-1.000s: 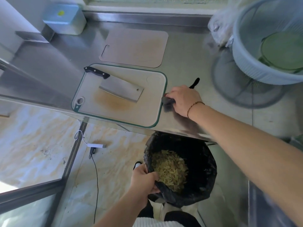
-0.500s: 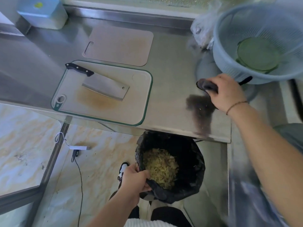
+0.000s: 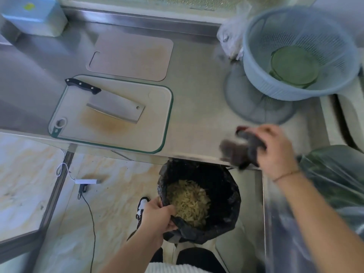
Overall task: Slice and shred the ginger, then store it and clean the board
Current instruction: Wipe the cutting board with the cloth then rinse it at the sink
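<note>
A white cutting board point(image 3: 157, 119) with a green rim lies on the steel counter point(image 3: 197, 95), a yellow stain at its middle. A cleaver point(image 3: 116, 106) with a black handle rests flat on it. Below the counter edge my left hand point(image 3: 157, 217) grips the rim of a black bag point(image 3: 222, 203) holding shredded ginger point(image 3: 188, 201). My right hand point(image 3: 275, 148) grips a dark grey cloth point(image 3: 242, 149) at the counter's front edge, right of the board; it is blurred.
A second beige board point(image 3: 132, 56) lies behind the first. A blue colander point(image 3: 295, 56) with a green lid inside stands at the back right, a clear plastic bag point(image 3: 232, 36) beside it. A blue box point(image 3: 33, 16) sits far left. A cable and charger point(image 3: 86, 182) lie on the floor.
My right hand has swept the cloth from beside the board to the right, then forward to the counter's front edge. My left hand keeps hold of the bag.
</note>
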The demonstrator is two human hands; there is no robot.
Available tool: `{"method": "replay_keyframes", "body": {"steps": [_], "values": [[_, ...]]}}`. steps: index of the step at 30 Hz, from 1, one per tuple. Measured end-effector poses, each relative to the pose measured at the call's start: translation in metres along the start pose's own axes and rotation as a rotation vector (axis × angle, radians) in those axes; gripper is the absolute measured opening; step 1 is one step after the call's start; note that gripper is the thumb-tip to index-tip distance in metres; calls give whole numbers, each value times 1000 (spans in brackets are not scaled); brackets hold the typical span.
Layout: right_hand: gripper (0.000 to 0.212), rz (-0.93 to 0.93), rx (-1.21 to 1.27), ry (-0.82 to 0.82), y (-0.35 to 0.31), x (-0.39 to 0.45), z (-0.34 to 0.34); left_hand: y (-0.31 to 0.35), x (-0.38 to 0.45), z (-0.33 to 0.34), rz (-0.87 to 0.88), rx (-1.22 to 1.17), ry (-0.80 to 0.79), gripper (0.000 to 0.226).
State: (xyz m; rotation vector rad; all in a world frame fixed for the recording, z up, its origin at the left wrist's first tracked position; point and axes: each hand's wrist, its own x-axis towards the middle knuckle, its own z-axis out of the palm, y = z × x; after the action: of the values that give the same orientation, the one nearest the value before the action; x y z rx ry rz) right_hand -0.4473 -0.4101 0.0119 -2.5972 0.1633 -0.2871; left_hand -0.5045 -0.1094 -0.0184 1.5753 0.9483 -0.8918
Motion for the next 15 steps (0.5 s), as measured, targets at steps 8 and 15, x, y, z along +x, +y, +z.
{"method": "replay_keyframes", "body": {"steps": [8,15], "values": [[36,57,-306,-215,17,-12,34,-1,3,9,11,35,-6,29],[41,-136,-40,-140,-17,-66,13,-2,5,11,6,48,-34,33]]}}
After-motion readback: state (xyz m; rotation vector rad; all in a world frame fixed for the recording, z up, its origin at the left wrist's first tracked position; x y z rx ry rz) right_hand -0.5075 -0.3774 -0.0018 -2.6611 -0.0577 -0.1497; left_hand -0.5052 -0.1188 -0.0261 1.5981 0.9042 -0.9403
